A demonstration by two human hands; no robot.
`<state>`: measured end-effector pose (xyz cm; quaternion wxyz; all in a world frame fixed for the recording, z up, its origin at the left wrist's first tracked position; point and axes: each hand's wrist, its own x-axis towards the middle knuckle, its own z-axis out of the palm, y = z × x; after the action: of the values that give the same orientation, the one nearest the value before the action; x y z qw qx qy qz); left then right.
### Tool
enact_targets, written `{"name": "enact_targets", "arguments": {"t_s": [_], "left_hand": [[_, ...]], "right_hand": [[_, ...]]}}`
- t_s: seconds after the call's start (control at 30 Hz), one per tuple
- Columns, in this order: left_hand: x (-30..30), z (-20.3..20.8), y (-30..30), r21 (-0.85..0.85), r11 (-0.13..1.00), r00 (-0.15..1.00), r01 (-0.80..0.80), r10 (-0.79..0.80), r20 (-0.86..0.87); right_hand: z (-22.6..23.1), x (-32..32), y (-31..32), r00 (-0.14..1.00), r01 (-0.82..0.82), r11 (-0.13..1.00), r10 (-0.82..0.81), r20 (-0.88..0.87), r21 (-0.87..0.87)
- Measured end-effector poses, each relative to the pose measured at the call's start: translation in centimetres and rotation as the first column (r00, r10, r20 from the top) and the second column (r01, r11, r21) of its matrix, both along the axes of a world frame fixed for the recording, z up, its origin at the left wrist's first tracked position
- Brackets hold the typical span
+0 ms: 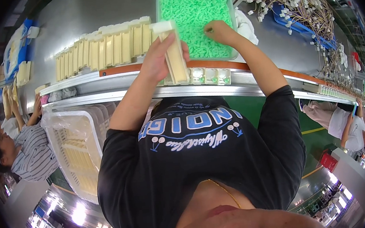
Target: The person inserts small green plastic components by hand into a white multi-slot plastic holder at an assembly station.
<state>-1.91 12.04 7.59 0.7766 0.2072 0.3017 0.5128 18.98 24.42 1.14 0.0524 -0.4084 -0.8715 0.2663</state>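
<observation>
My left hand (157, 59) is closed round a long cream plastic housing (175, 58) with a white end, held tilted above the table's front edge. My right hand (219, 31) is over the clear plastic bin (230, 16), its fingers curled together at the heap of small bright green plastic pieces (190, 9). Whether a piece is between those fingertips is too small to tell. Left of my left hand, a row of similar cream housings (103, 47) stands side by side on the metal table.
Small whitish square parts (211, 76) line the front rail below my hands. Beyond my right arm lies a pile of wires with white connectors (299, 4) in a blue tray. A white basket (72, 119) holding cream parts stands at left. People work on both sides.
</observation>
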Motion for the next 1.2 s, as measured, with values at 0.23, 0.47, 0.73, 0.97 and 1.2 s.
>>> {"name": "enact_targets", "arguments": {"t_s": [0.23, 0.47, 0.73, 0.97, 1.2], "left_hand": [[0.8, 0.4, -0.5, -0.014, 1.0, 1.0, 0.007, -0.007, -0.016], [1.0, 0.5, -0.2, 0.007, 0.998, 0.995, 0.067, -0.067, 0.075], [0.7, 0.2, -0.4, 0.045, 0.995, 0.995, 0.092, -0.094, 0.038], [0.3, 0.4, -0.5, 0.033, 0.997, 0.997, 0.075, -0.076, 0.035], [-0.9, 0.2, -0.9, 0.027, 1.0, 1.0, 0.01, -0.011, 0.008]], "right_hand": [[0.5, 0.1, 0.3, 0.952, 0.165, 0.931, -0.237, -0.193, -0.326], [0.0, 0.1, 0.5, 0.971, 0.131, 0.982, -0.101, -0.215, 0.134], [-0.5, -1.0, 0.1, 0.994, -0.007, 0.98, -0.015, 0.107, 0.2], [0.3, -1.3, 0.3, 0.972, -0.005, 0.995, -0.018, 0.236, 0.098], [0.9, -0.4, -0.5, 0.998, 0.053, 0.986, -0.049, -0.027, 0.157]]}}
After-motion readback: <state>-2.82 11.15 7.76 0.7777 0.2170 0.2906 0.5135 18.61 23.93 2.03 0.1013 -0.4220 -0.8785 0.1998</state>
